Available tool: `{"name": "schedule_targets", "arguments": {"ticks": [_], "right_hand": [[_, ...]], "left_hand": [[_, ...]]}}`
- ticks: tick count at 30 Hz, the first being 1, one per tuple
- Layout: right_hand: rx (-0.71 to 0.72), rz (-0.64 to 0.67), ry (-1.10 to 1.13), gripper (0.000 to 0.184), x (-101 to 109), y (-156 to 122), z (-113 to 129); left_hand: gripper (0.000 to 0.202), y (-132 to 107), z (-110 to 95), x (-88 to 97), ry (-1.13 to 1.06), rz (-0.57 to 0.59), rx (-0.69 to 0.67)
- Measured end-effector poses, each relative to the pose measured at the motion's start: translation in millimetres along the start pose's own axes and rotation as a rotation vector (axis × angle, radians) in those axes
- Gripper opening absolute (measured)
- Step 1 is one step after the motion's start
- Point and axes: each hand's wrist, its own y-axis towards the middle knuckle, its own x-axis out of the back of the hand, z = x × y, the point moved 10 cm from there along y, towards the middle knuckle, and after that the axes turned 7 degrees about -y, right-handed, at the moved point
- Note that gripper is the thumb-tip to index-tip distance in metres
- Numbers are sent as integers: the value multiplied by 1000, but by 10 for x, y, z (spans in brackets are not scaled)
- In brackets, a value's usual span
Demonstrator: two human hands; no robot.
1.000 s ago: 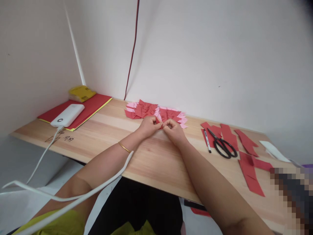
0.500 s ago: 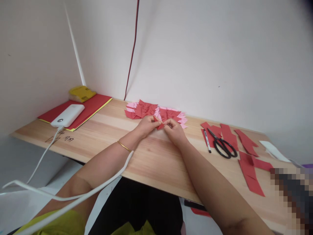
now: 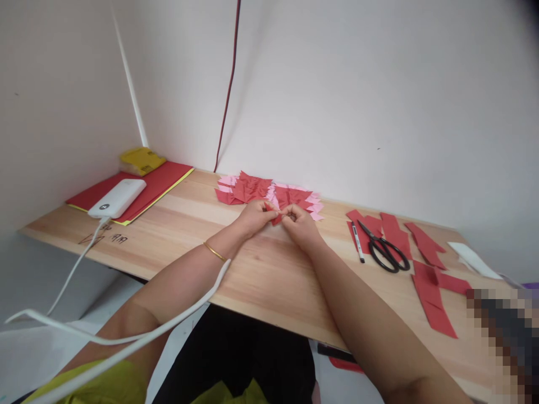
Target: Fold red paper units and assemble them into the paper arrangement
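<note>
Between my two hands is a small piece of red paper (image 3: 275,219), partly hidden by the fingers. My left hand (image 3: 256,216) pinches it from the left with thumb and forefinger. From the right, the fingertips of my right hand (image 3: 300,222) are closed on the same paper, close to the left fingertips. Just behind the hands lie folded red paper pieces (image 3: 254,185) with pointed ends, mixed with pink paper pieces (image 3: 316,205) along the wall.
Black-handled scissors (image 3: 385,249) and a marker pen (image 3: 357,244) lie among red paper strips (image 3: 433,306) at right. On the left, a white power bank (image 3: 120,197) and a yellow packet (image 3: 142,161) rest on red sheets (image 3: 168,178). A white cable (image 3: 177,320) crosses my left forearm.
Hardly anything differs. Both hands keep their pinch on the red paper in the same spot, and the whole view has shifted very slightly.
</note>
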Motion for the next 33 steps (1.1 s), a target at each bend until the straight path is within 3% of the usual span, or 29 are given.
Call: {"name": "schedule_targets", "arguments": {"ticks": [3, 7, 11, 25, 33], "right_hand": [[7, 8, 60, 13, -4, 5, -6], [78, 60, 188, 27, -67, -10, 67], [134, 86, 133, 33, -115, -40, 120], [214, -1, 65, 19, -66, -65, 214], [207, -74, -20, 15, 42, -52, 204]], "left_hand": [[10, 8, 22, 19, -86, -23, 26], [9, 22, 112, 126, -214, -140, 94], [13, 15, 188, 131, -340, -174, 174], [20, -19, 173, 35, -500, -115, 222], [18, -30, 175, 11, -442, -58, 231]]}}
